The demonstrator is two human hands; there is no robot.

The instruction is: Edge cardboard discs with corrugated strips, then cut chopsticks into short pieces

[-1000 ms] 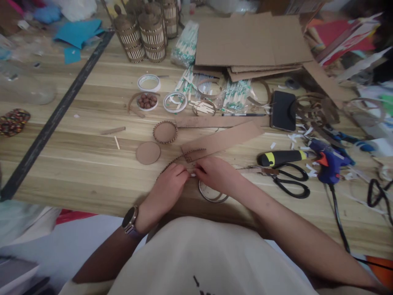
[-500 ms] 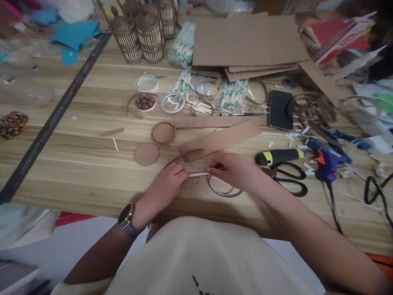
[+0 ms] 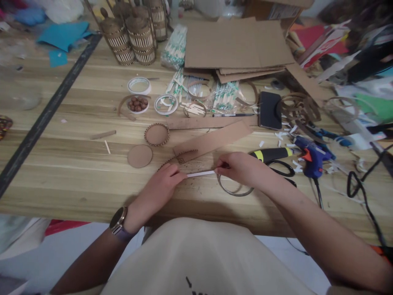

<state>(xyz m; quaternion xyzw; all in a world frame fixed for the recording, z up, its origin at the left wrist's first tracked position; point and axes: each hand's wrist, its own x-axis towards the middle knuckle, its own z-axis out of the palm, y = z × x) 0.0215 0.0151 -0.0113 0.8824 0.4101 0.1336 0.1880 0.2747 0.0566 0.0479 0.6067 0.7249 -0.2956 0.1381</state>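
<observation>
A narrow white strip [image 3: 201,174] is stretched between my hands just above the table. The fingers of my left hand [image 3: 161,184] pinch its left end. A curved brown corrugated strip [image 3: 187,153] passes by the same fingers; whether they grip it too I cannot tell. My right hand [image 3: 238,167] is closed on the strip's right end between thumb and fingertips. Beneath that hand is a thin grey-brown ring [image 3: 235,192], partly hidden by it. Whether the ring joins the white strip is unclear. Left of the strip are a cardboard disc [image 3: 140,156] and a corrugated-rimmed disc [image 3: 156,135].
Flat cardboard strips [image 3: 215,141] lie beyond my hands. To the right are a black-and-yellow cutter [image 3: 272,154], black-handled scissors [image 3: 281,167], a blue glue gun [image 3: 313,155] and a phone [image 3: 270,110]. Farther back sit tape rolls [image 3: 139,85], cardboard sheets [image 3: 236,45] and bamboo-like lanterns [image 3: 141,41].
My hands have moved apart, so more of the white strip shows between them. The ring under my right hand has shifted right. The whole view has moved slightly.
</observation>
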